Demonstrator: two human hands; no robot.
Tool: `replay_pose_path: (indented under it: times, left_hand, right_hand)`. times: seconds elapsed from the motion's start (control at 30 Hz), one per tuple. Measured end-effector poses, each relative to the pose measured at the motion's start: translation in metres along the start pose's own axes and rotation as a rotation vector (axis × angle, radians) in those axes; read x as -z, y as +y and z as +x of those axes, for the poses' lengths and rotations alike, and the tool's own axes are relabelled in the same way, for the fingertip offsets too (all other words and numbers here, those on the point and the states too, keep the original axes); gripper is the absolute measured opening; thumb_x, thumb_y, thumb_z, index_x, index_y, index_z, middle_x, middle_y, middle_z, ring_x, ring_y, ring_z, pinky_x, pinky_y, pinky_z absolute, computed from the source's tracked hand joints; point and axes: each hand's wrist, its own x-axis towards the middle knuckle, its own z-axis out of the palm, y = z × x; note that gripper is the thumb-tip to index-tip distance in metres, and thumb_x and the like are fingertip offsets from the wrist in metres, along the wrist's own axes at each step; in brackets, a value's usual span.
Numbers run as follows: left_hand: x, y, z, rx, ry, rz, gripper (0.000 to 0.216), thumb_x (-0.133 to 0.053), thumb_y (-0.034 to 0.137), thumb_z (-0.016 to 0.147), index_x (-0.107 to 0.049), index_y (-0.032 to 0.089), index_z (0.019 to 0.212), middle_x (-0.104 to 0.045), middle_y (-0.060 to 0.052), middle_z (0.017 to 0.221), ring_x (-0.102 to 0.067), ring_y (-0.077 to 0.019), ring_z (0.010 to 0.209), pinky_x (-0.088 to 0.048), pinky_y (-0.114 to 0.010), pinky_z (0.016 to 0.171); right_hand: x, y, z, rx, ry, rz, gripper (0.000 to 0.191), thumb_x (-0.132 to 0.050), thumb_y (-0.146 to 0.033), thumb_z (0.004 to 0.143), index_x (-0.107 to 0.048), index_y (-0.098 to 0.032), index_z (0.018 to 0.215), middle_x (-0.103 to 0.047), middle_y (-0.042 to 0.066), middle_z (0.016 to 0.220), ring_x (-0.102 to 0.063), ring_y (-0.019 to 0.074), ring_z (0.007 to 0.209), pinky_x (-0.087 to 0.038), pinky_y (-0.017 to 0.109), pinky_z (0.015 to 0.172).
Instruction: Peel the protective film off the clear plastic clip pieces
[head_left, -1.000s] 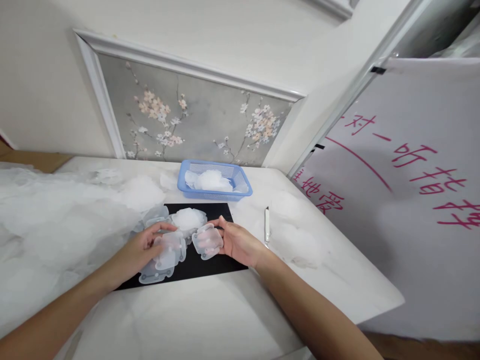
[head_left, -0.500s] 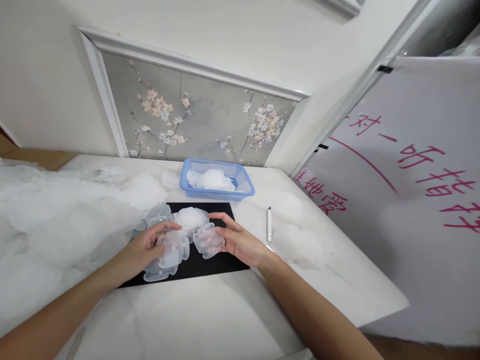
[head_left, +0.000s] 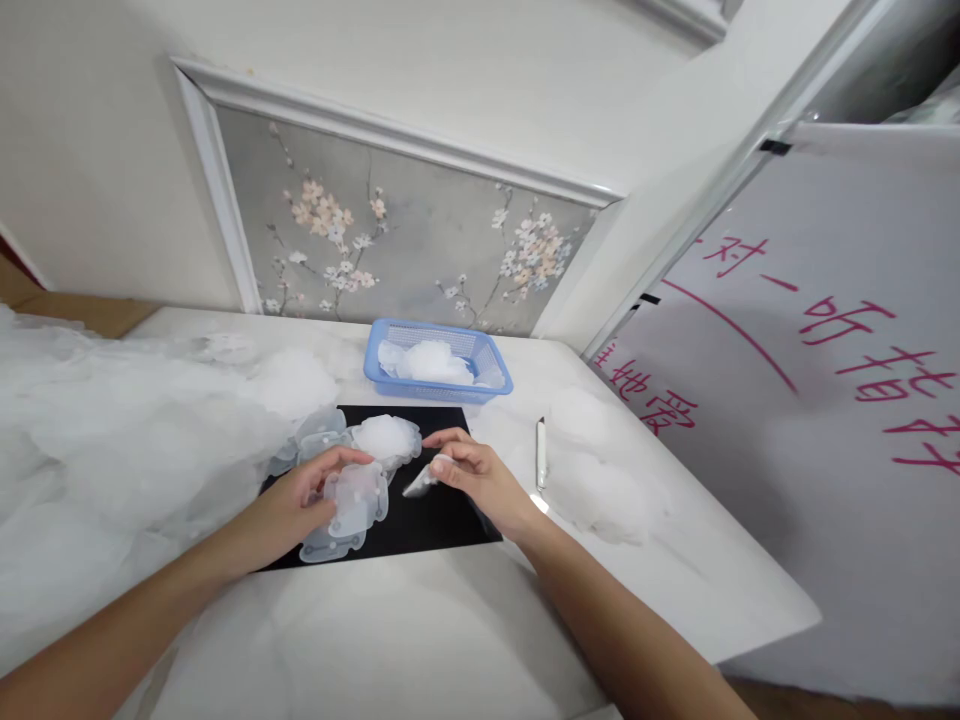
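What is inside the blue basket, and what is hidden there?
The blue basket holds whitish pieces, heaped together. Whatever lies beneath the heap is covered, so it cannot be seen.

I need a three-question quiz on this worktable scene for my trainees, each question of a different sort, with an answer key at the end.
1. True or false: the open-topped blue plastic basket holds whitish translucent pieces.
2. Where does the slim white tool with a dark tip lie? A) in the basket; B) on the white marbled table, right of the black rectangular mat; C) on the mat.
3. Which hand holds a thin translucent plastic piece turned nearly edge-on to the camera?

Key: 1. True. 2. B. 3. The right hand.
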Motion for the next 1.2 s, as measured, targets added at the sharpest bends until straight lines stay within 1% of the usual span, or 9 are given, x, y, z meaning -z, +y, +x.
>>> replay_pose_path:
  times: [0.07, 0.17, 0.33, 0.47, 0.67, 0.8, 0.9, 1.03, 1.2]
  left_hand:
    - [0.000, -0.001, -0.001, -0.003, -0.029, 0.003, 0.055, -0.052, 0.026, 0.078, -0.044, 0.025, 0.132, -0.064, -0.005, 0.110, -0.061, -0.0215, 0.096, -0.047, -0.029, 0.077]
    - [0.000, -0.002, -0.001, -0.008, -0.075, -0.005, 0.062, -0.053, 0.034, 0.082, -0.035, 0.026, 0.140, -0.064, -0.006, 0.110, -0.061, -0.0214, 0.093, -0.047, -0.030, 0.078]
    - [0.000, -0.004, 0.000, -0.004, -0.110, -0.043, 0.065, -0.053, 0.043, 0.085, -0.029, 0.027, 0.143, -0.064, -0.007, 0.112, -0.061, -0.0217, 0.096, -0.045, -0.032, 0.082]
    - [0.001, -0.006, 0.000, 0.019, -0.107, -0.073, 0.064, -0.057, 0.045, 0.083, -0.033, 0.028, 0.141, -0.065, -0.006, 0.106, -0.061, -0.0207, 0.091, -0.045, -0.030, 0.079]
    - [-0.001, -0.003, -0.001, 0.028, -0.135, -0.105, 0.064, -0.055, 0.048, 0.085, -0.032, 0.028, 0.141, -0.065, -0.007, 0.109, -0.062, -0.0223, 0.093, -0.045, -0.033, 0.080]
    - [-0.003, 0.004, -0.003, 0.059, -0.142, -0.143, 0.066, -0.056, 0.046, 0.082, -0.034, 0.029, 0.141, -0.066, -0.007, 0.110, -0.062, -0.0236, 0.095, -0.046, -0.033, 0.081]
    - [-0.006, 0.008, -0.006, 0.075, -0.117, -0.210, 0.065, -0.057, 0.040, 0.079, -0.037, 0.029, 0.139, -0.068, -0.005, 0.105, -0.063, -0.0231, 0.092, -0.046, -0.032, 0.078]
    - [-0.007, 0.011, -0.008, 0.079, -0.173, -0.252, 0.066, -0.056, 0.032, 0.077, -0.035, 0.029, 0.140, -0.067, -0.005, 0.109, -0.062, -0.0233, 0.098, -0.044, -0.033, 0.082]
    - [-0.006, 0.013, -0.009, 0.078, -0.199, -0.328, 0.074, -0.053, 0.024, 0.072, -0.030, 0.029, 0.143, -0.063, -0.007, 0.119, -0.060, -0.0250, 0.105, -0.045, -0.036, 0.085]
  right_hand:
    - [-0.001, -0.001, -0.001, -0.063, 0.020, 0.093, 0.033, -0.068, -0.048, 0.079, -0.060, -0.017, 0.071, -0.066, 0.008, 0.103, -0.062, 0.0208, 0.093, -0.047, 0.034, 0.082]
    - [-0.001, -0.001, -0.001, -0.198, -0.072, 0.332, 0.035, -0.068, -0.051, 0.080, -0.059, -0.018, 0.086, -0.070, 0.008, 0.092, -0.067, 0.0218, 0.082, -0.050, 0.037, 0.075]
    - [0.001, 0.004, 0.003, -0.371, -0.129, 0.483, 0.047, -0.056, -0.059, 0.086, -0.059, -0.016, 0.103, -0.071, 0.013, 0.097, -0.069, 0.0235, 0.090, -0.052, 0.035, 0.075]
    - [0.002, 0.004, 0.005, -0.404, -0.139, 0.527, 0.052, -0.045, -0.063, 0.089, -0.057, -0.015, 0.105, -0.071, 0.014, 0.097, -0.070, 0.0221, 0.089, -0.053, 0.034, 0.076]
    - [0.001, 0.001, 0.001, -0.365, -0.176, 0.497, 0.051, -0.054, -0.063, 0.085, -0.061, -0.017, 0.105, -0.070, 0.012, 0.102, -0.068, 0.0213, 0.092, -0.051, 0.036, 0.080]
    - [0.001, 0.006, 0.002, -0.215, -0.169, 0.321, 0.030, -0.075, -0.044, 0.074, -0.070, -0.018, 0.089, -0.068, 0.010, 0.107, -0.062, 0.0236, 0.105, -0.045, 0.040, 0.093]
    - [-0.001, 0.007, 0.003, 0.014, -0.063, 0.028, 0.019, -0.065, -0.037, 0.084, -0.073, -0.021, 0.080, -0.068, 0.008, 0.107, -0.060, 0.0248, 0.108, -0.040, 0.043, 0.099]
    - [-0.004, -0.002, -0.003, 0.292, -0.035, -0.270, 0.036, -0.042, -0.021, 0.093, -0.067, -0.027, 0.118, -0.058, 0.006, 0.130, -0.051, 0.0216, 0.124, -0.033, 0.043, 0.108]
    - [-0.013, -0.008, -0.013, 0.479, -0.375, -0.610, 0.076, -0.053, -0.007, 0.080, -0.031, -0.030, 0.149, -0.029, 0.005, 0.155, -0.023, 0.0255, 0.144, -0.020, 0.048, 0.113]
